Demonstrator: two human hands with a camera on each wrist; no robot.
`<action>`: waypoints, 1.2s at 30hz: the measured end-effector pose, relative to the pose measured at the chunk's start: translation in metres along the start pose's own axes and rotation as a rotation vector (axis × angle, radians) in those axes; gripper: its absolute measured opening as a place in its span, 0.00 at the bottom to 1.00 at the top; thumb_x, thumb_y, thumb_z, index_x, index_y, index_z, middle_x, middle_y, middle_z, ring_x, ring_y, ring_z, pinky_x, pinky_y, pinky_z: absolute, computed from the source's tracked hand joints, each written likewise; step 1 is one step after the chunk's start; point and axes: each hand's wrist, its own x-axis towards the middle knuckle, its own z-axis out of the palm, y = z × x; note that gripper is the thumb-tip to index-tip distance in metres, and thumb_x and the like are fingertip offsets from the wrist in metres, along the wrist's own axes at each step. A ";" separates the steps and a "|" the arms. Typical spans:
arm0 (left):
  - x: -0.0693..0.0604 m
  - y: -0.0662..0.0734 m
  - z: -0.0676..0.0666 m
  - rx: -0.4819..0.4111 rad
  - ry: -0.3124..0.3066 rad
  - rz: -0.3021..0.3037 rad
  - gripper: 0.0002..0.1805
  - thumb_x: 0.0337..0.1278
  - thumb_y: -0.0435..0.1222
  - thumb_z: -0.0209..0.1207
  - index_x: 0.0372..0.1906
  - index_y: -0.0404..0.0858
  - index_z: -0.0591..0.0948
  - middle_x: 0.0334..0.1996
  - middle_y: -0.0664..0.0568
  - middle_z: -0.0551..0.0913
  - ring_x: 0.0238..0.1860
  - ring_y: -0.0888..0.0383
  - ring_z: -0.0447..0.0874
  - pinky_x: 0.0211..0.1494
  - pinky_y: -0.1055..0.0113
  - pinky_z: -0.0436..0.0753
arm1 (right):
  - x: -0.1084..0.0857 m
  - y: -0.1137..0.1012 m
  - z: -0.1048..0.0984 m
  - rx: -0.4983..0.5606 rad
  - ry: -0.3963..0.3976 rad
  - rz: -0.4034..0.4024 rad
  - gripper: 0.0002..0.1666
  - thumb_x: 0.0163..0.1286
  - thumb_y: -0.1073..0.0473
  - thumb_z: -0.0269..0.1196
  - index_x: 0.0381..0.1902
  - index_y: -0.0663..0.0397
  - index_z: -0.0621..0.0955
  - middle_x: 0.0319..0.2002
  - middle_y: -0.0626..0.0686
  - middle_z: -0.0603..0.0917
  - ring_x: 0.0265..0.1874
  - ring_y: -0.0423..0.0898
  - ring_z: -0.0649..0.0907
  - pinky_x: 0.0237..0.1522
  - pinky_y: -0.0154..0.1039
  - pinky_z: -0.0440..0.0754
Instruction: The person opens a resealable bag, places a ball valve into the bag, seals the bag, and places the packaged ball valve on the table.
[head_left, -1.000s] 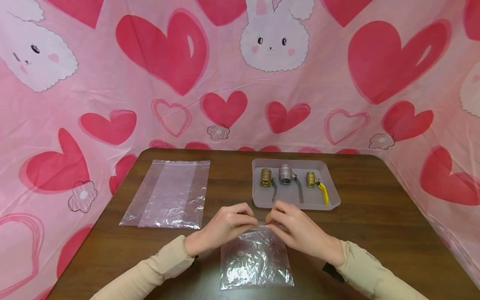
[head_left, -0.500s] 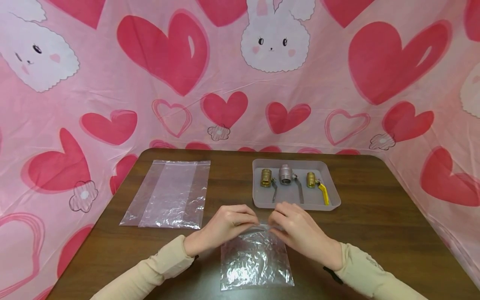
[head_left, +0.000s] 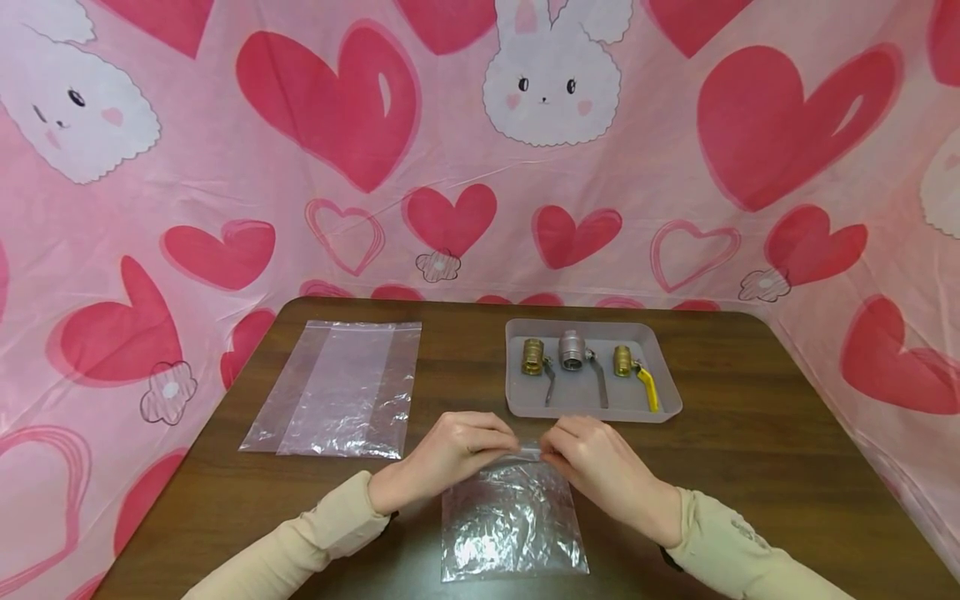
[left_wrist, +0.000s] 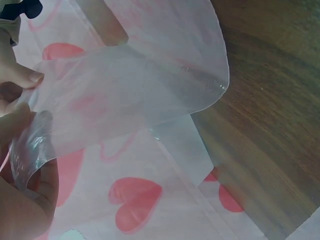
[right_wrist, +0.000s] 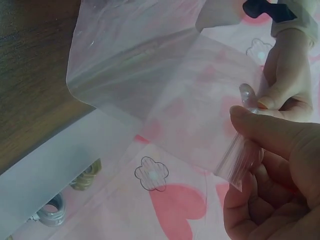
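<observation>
A clear plastic bag (head_left: 513, 521) lies at the table's front middle, its top edge raised between both hands. My left hand (head_left: 450, 458) pinches that edge from the left side, thumb against the fingers. From the right, my right hand (head_left: 607, 475) pinches the same edge, a small gap away from the left. In the left wrist view the bag (left_wrist: 100, 95) stretches away from the fingertips as a see-through sheet. Pleats in the bag (right_wrist: 190, 90) run beneath the right thumb in the right wrist view.
Behind the hands stands a translucent tray (head_left: 592, 412) with a brass valve (head_left: 532, 357), a silver valve (head_left: 572, 350) and a yellow-handled valve (head_left: 622, 361). Flat, overlapping clear bags (head_left: 337, 392) lie on the wooden table (head_left: 757, 400) at left. A pink patterned cloth (head_left: 465, 150) hangs behind.
My right hand has shifted slightly down and its fingers have closed in more on the bag's top edge. The left hand and the bag's lower part look nearly unmoved.
</observation>
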 end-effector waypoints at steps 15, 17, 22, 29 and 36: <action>0.000 0.000 0.000 -0.007 0.010 -0.010 0.06 0.53 0.28 0.69 0.36 0.39 0.89 0.35 0.55 0.89 0.37 0.66 0.87 0.45 0.83 0.81 | 0.006 -0.005 -0.001 -0.071 -0.041 -0.059 0.16 0.44 0.69 0.79 0.29 0.53 0.83 0.24 0.44 0.78 0.25 0.37 0.79 0.29 0.31 0.79; 0.000 0.000 0.000 -0.017 0.017 -0.024 0.06 0.53 0.28 0.68 0.36 0.39 0.89 0.35 0.55 0.89 0.37 0.66 0.87 0.44 0.84 0.80 | 0.006 -0.005 -0.001 -0.085 -0.040 -0.072 0.17 0.45 0.70 0.78 0.29 0.52 0.82 0.24 0.44 0.77 0.25 0.38 0.78 0.29 0.32 0.78; 0.000 0.000 0.000 -0.036 0.024 -0.051 0.06 0.54 0.28 0.68 0.36 0.38 0.89 0.35 0.54 0.89 0.37 0.66 0.87 0.43 0.86 0.79 | 0.006 -0.005 -0.001 -0.093 -0.034 -0.079 0.19 0.46 0.70 0.77 0.31 0.50 0.81 0.27 0.44 0.75 0.27 0.38 0.75 0.31 0.33 0.76; -0.001 0.001 0.000 -0.036 -0.017 -0.041 0.06 0.54 0.29 0.68 0.37 0.39 0.89 0.36 0.54 0.89 0.38 0.65 0.87 0.45 0.85 0.80 | 0.005 -0.006 -0.003 -0.053 -0.091 -0.020 0.16 0.46 0.70 0.77 0.29 0.50 0.82 0.26 0.43 0.77 0.25 0.36 0.77 0.30 0.32 0.78; -0.001 0.001 -0.001 -0.055 -0.035 -0.023 0.06 0.56 0.29 0.67 0.38 0.39 0.89 0.37 0.54 0.89 0.39 0.66 0.87 0.45 0.85 0.80 | 0.007 -0.008 -0.010 0.073 -0.190 0.042 0.11 0.52 0.71 0.74 0.31 0.53 0.85 0.27 0.45 0.79 0.27 0.36 0.80 0.29 0.25 0.78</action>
